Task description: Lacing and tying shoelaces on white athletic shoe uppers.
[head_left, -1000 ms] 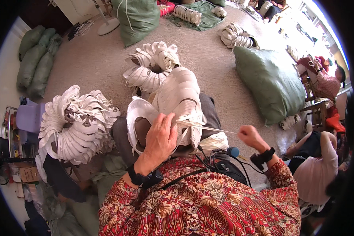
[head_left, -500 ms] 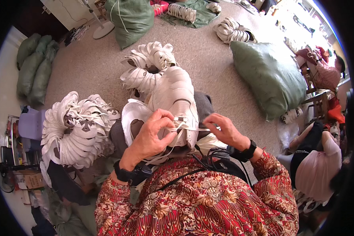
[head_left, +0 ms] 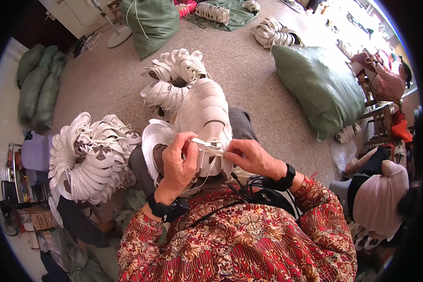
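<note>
Both hands pinching a white lace: left hand (head_left: pixel 178 162) and right hand (head_left: pixel 249 157) drawing it taut across the white shoe upper (head_left: pixel 207 122), steadied on the lap

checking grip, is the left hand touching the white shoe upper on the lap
Touching: the head view shows the left hand pinching the white shoe upper.

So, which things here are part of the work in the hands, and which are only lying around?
In use:
left hand
right hand
white lace
white shoe upper

Lying about:
bundle of white uppers
green sack
standing fan
</note>
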